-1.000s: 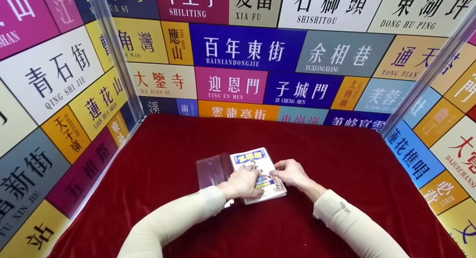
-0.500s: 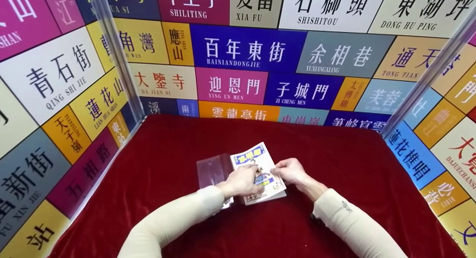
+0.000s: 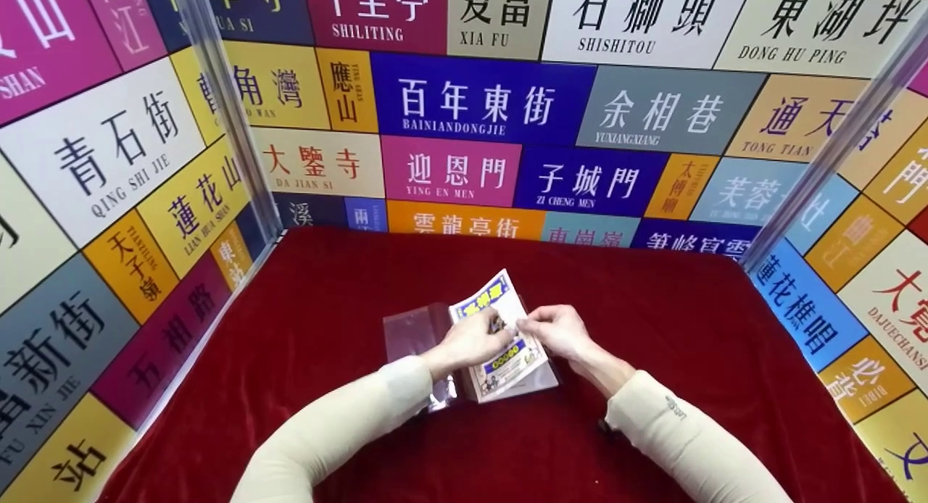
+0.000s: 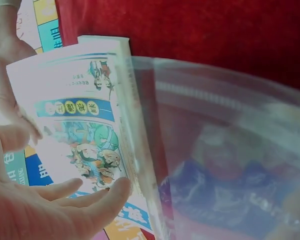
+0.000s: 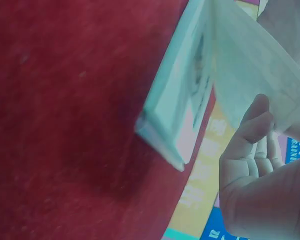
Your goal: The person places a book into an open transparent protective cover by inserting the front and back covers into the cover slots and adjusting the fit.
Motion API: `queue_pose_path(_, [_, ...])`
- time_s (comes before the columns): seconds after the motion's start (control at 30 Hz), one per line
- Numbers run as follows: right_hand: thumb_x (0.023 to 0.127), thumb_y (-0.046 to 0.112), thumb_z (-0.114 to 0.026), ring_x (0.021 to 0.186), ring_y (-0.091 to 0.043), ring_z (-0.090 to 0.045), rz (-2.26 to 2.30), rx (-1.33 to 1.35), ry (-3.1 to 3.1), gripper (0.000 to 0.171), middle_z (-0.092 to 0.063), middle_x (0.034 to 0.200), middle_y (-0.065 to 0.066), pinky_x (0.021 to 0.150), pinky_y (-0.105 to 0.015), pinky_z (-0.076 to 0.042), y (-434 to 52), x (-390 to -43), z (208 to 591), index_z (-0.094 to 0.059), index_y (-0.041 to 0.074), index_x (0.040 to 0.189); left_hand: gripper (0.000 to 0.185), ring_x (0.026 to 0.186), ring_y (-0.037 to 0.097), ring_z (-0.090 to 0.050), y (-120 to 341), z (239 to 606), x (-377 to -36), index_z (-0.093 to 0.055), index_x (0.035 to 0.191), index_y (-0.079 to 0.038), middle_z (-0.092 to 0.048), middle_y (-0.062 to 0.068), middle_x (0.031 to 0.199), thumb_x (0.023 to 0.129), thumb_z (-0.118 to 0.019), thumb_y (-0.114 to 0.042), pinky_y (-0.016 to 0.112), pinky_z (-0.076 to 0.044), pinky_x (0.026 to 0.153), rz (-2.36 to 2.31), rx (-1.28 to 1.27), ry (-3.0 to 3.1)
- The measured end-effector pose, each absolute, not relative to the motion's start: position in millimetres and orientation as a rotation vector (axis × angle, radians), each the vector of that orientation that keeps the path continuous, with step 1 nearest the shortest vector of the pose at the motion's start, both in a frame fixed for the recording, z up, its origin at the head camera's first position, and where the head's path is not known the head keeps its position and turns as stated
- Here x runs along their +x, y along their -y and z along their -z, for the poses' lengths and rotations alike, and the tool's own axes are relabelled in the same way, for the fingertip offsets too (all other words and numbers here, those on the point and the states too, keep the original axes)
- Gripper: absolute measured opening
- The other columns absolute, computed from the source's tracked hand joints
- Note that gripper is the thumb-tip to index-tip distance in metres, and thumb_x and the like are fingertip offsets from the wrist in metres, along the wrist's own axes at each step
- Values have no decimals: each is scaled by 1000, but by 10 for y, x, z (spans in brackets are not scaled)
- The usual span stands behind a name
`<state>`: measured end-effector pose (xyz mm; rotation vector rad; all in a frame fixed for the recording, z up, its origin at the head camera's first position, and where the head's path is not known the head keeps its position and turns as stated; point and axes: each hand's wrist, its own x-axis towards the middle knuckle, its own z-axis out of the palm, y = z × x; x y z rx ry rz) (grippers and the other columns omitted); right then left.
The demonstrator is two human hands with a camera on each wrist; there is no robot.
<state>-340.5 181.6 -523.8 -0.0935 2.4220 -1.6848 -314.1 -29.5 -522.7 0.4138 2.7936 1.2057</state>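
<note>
A small book [image 3: 540, 382] lies on the red cloth. Its illustrated leaf [image 3: 500, 369], with blue and yellow title bands, is raised and bowed along the right side. My right hand [image 3: 562, 330] pinches that leaf's right edge between thumb and finger; in the right wrist view the leaf [image 5: 255, 65] stands away from the page block [image 5: 175, 100]. My left hand [image 3: 471, 341] is over the leaf's left part, its extended fingers touching the picture near the spine in the left wrist view. A clear plastic jacket flap [image 3: 413, 333] spreads open to the book's left.
Red velvet cloth [image 3: 348, 445] covers the table. Walls [image 3: 478, 90] of colourful panels with Chinese lettering enclose the back and both sides, with clear corner posts [image 3: 228, 104] where they meet.
The leaf was flat on the book and now lifts at its right side, its top corner swinging up and left. My right hand has drawn its edge slightly left and up.
</note>
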Motion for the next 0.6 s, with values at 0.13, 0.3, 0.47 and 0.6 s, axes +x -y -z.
queue_pose_path(0.13, [105,21,-74,67,-9,-75,1810,-136,-2318,27,-79,81,3,55,-23,-59,-1741,-3354,5188,-81,-3,115,40,98,25,-74,303,5198,-3158,-72,125,-9,-79,13,108,108,-59,-43,46,-63,93,-1275,385,-2764])
queue_pose_path(0.3, [113,24,-65,79,-16,-81,1900,-163,-2236,36,-85,111,-8,58,-26,-63,-1664,-3314,5157,-77,-5,132,55,110,30,-81,325,5150,-3176,-73,137,-3,-82,18,122,112,-54,-48,46,-65,103,-1453,298,-2664])
queue_pose_path(0.47, [113,21,-64,87,-15,-81,1843,-303,-2284,39,-79,134,-24,61,-25,-63,-1596,-3276,5152,-71,-5,142,65,120,32,-79,386,5083,-3212,-71,144,1,-80,21,131,113,-55,-54,44,-64,109,-1628,134,-2528])
queue_pose_path(0.6, [110,17,-68,99,-20,-81,1753,-452,-2377,40,-75,140,-28,69,-26,-63,-1543,-3254,5159,-70,-4,144,60,95,18,-73,435,5043,-3242,-75,138,-1,-79,14,115,113,-56,-53,31,-61,86,-1718,63,-2445])
